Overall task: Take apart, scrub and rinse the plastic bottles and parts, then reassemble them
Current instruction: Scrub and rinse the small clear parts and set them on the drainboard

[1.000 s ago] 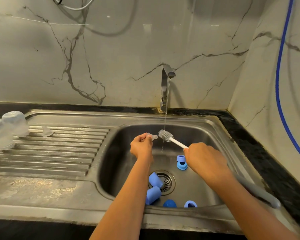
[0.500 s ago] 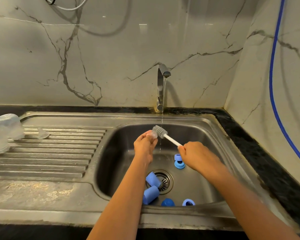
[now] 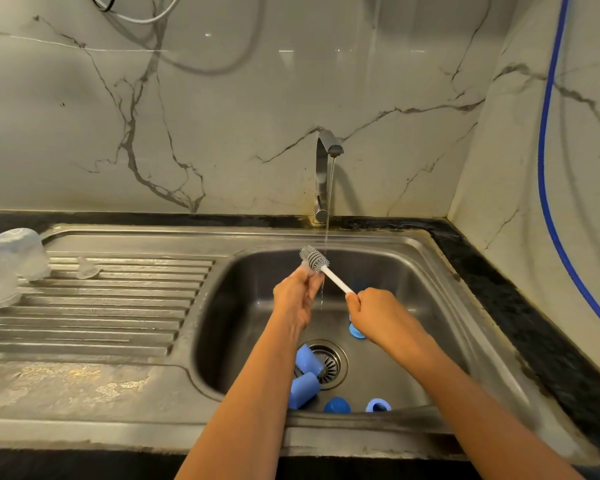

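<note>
Over the sink [image 3: 243, 306]: left hand [image 3: 297, 299] pinches a small clear piece [image 3: 306, 271], blurred and mostly hidden at the fingertips; right hand [image 3: 381, 317] is clenched round the brush [image 3: 314, 259] by its white handle
Change: a second ago the brush head stood apart, right of the piece; now it lies against the fingertips, with both hands higher and just beside the water stream [image 3: 329, 209]
Meaning: scrubbing of this piece looks under way, with a rinse likely next
Waiting: blue parts [image 3: 303, 389] lie round the drain [image 3: 329, 362]
Apparently done: clear bottles [image 3: 21, 254] stand upturned on the draining board [image 3: 118, 306]
</note>
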